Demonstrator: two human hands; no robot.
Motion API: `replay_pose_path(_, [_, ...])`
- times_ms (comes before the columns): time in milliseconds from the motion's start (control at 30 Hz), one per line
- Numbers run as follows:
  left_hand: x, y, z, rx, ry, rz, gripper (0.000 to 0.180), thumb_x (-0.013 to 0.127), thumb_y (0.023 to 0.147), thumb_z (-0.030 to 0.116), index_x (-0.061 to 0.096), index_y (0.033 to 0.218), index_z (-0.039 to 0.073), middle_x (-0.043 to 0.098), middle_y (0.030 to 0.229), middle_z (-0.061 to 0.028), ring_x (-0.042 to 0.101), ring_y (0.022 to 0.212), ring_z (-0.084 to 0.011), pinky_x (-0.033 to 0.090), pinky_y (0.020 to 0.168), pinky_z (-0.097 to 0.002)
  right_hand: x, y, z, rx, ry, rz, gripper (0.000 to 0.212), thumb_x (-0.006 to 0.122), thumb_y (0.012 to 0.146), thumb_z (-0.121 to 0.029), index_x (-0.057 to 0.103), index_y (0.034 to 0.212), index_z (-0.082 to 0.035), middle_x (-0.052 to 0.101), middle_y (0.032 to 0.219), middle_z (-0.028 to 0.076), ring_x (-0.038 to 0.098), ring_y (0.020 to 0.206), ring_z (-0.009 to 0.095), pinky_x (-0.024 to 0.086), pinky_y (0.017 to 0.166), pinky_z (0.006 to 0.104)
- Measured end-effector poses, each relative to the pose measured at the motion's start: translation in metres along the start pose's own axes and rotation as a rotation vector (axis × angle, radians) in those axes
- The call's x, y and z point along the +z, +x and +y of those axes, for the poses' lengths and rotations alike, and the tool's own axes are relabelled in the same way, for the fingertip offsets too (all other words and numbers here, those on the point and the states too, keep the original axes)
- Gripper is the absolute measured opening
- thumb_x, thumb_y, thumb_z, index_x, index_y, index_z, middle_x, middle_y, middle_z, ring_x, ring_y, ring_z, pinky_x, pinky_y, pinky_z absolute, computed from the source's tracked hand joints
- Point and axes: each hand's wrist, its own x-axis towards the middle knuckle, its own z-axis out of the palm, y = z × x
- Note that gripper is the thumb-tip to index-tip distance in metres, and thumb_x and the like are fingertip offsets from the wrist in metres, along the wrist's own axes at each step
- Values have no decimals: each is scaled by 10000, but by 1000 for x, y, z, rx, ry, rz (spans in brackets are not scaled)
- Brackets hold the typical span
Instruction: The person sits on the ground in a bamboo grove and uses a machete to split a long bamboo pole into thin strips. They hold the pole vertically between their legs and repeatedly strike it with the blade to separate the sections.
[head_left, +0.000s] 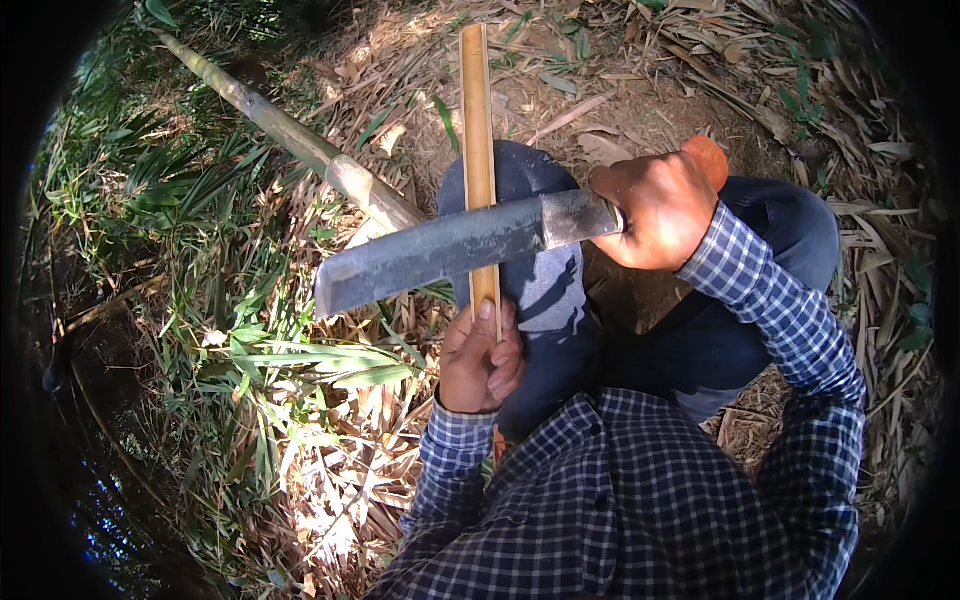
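My right hand [660,210] is wrapped round the handle of a machete [430,248], whose orange-red butt end shows past my fist. The broad dark blade points left and lies across a split bamboo strip [479,120], hiding part of it. Whether blade and strip touch, I cannot tell. My left hand [484,358] pinches the strip's lower end between thumb and fingers. From there the strip runs away from me over my bent left knee [530,175], its pale hollow inner face upward.
A long bamboo pole [270,120] slants in from the upper left and ends beside my left knee. Dry leaves [370,440] and green blades of grass [320,360] cover the ground on the left. Bare soil [570,110] with dry litter lies beyond my knees.
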Motion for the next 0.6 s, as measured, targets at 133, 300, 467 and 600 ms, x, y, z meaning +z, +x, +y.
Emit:
replay_pose_path(133, [-5,2,2,-43,-47,-7,319,355,1060,303,469,929,36,356,599,16,278,351,-54,243,288,-197,-3,11,2,45,-69,50,221,695,720,-277,667,761,-61,594,557,142,626,548,348,511,529,444])
replay_pose_path(300, [-10,4,-1,-11,-54,-55,308,349,1062,292,464,931,38,355,598,15,278,349,-55,250,285,-200,-14,16,13,109,-197,-24,249,696,715,-285,681,798,-51,606,562,138,645,570,344,530,549,447])
replay_pose_path(467, [-7,3,0,-31,-62,-4,305,345,1062,285,455,920,37,360,595,13,278,347,-57,249,281,-200,-11,28,31,221,-139,-10,245,680,736,-285,701,811,-53,598,549,166,631,541,346,525,573,474])
replay_pose_path(600, [-7,4,-1,-8,-49,-45,312,344,1062,288,452,919,33,362,592,12,278,345,-55,250,277,-199,-17,31,37,241,-95,15,258,675,734,-308,708,804,-62,594,543,167,619,527,363,521,579,488])
